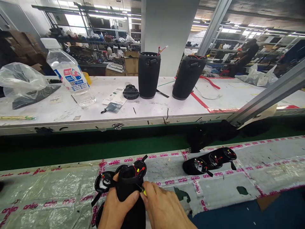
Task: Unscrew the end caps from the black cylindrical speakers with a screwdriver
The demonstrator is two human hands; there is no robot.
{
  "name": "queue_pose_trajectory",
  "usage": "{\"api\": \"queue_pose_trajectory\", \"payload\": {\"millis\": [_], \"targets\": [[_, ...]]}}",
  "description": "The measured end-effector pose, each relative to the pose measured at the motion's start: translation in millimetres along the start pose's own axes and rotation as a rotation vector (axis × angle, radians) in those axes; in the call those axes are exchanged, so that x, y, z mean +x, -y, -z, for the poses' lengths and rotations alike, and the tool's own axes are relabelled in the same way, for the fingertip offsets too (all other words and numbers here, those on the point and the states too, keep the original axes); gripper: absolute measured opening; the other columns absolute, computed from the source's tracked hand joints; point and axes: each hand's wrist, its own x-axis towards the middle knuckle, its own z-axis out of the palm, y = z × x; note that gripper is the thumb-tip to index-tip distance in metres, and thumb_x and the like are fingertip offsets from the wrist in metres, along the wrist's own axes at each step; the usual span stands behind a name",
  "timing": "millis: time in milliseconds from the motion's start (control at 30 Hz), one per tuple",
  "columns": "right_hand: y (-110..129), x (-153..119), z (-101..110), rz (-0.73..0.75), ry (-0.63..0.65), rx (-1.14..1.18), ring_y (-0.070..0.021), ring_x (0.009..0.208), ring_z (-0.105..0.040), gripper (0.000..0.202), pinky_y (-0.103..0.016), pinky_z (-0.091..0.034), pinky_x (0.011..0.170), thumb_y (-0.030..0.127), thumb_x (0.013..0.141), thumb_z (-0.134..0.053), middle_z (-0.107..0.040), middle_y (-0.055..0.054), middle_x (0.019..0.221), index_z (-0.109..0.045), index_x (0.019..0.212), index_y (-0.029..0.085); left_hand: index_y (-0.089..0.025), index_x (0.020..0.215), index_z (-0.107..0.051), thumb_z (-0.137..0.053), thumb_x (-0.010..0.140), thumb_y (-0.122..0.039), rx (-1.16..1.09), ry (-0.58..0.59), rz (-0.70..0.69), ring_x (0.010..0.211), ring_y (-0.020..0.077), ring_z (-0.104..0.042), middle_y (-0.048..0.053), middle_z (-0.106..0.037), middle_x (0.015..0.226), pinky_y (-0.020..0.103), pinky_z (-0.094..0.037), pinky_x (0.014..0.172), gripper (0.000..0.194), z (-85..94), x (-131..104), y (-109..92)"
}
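Observation:
A black fabric-covered cylinder point(131, 203), like a speaker body, stands upright in front of me with its open top up. Red and yellow wire ends show at its rim. My left hand point(116, 203) is wrapped around its left side, thumb across the front. Pinched in my right hand point(158, 203) is a small yellow tool with a thin dark tip point(144, 191); the tip meets the cylinder's surface near the rim, and most of the tool is hidden by my fingers. Just behind lie black round parts with wires point(104, 181).
Several black parts with wires point(209, 161) lie on the tape-marked plastic covering point(164, 168). On the white shelf point(114, 118) beyond stand two similar cylinders point(149, 76), a black round cap point(131, 92) and a water bottle point(71, 76). A metal post point(269, 92) slants at the right.

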Motion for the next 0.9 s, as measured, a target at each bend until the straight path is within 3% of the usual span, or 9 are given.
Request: {"api": "queue_pose_trajectory", "payload": {"millis": [133,300,433,600,767,900], "targets": [[0,-7,5,-0.101,-0.189,0.193,-0.0192,0.068,-0.075,0.023,-0.028,-0.050,0.055,0.035,0.111,-0.029,-0.074,0.000,0.087,-0.050,0.118,0.028,-0.017,0.114,-0.069,-0.082,0.072,-0.055,-0.313,-0.017,0.256,0.107,0.0367,-0.072,0.011,-0.080,0.110,0.041,-0.060,0.084,0.058,7.6,-3,4],[-11,-12,-1,-0.162,-0.088,0.288,-0.0195,0.062,-0.072,0.032,-0.030,-0.049,0.054,0.043,0.112,-0.024,-0.076,0.000,0.088,-0.050,0.121,0.028,-0.020,0.125,-0.068,-0.084,0.073,-0.052,-0.467,0.068,0.300,0.116,0.0365,-0.071,0.010,-0.080,0.117,0.041,-0.059,0.093,0.063,10.1,-9,2],[-9,-8,-4,-0.115,-0.067,0.296,-0.0196,0.068,-0.074,0.024,-0.030,-0.049,0.058,0.031,0.109,-0.030,-0.076,-0.001,0.093,-0.047,0.125,0.028,-0.019,0.125,-0.066,-0.085,0.072,-0.053,-0.492,0.066,0.290,0.122,0.0375,-0.068,0.010,-0.080,0.118,0.042,-0.059,0.096,0.066,8.7,-10,2],[-4,3,-1,0.013,-0.022,0.057,-0.0238,0.069,-0.071,0.027,-0.033,-0.046,0.053,0.013,0.090,-0.051,-0.068,0.001,0.085,-0.047,0.112,0.027,-0.021,0.126,-0.066,-0.086,0.071,-0.053,-0.440,0.078,0.234,0.119,0.0366,-0.070,0.007,-0.082,0.114,0.038,-0.061,0.090,0.067,10.0,-12,-1],[-10,12,13,0.157,-0.004,-0.110,-0.0243,0.066,-0.066,0.030,-0.036,-0.042,0.050,0.013,0.087,-0.063,-0.064,0.002,0.080,-0.047,0.110,0.024,-0.020,0.117,-0.071,-0.087,0.067,-0.054,-0.350,0.095,0.138,0.108,0.0393,-0.074,0.008,-0.083,0.104,0.042,-0.060,0.089,0.062,11.3,-15,-9],[-16,13,21,0.228,0.022,-0.132,-0.0232,0.066,-0.064,0.029,-0.038,-0.041,0.052,0.014,0.088,-0.065,-0.062,0.003,0.081,-0.048,0.108,0.024,-0.020,0.107,-0.072,-0.088,0.067,-0.054,-0.329,0.114,0.123,0.112,0.0401,-0.072,0.009,-0.083,0.107,0.043,-0.059,0.094,0.055,12.4,-16,-9]]}}
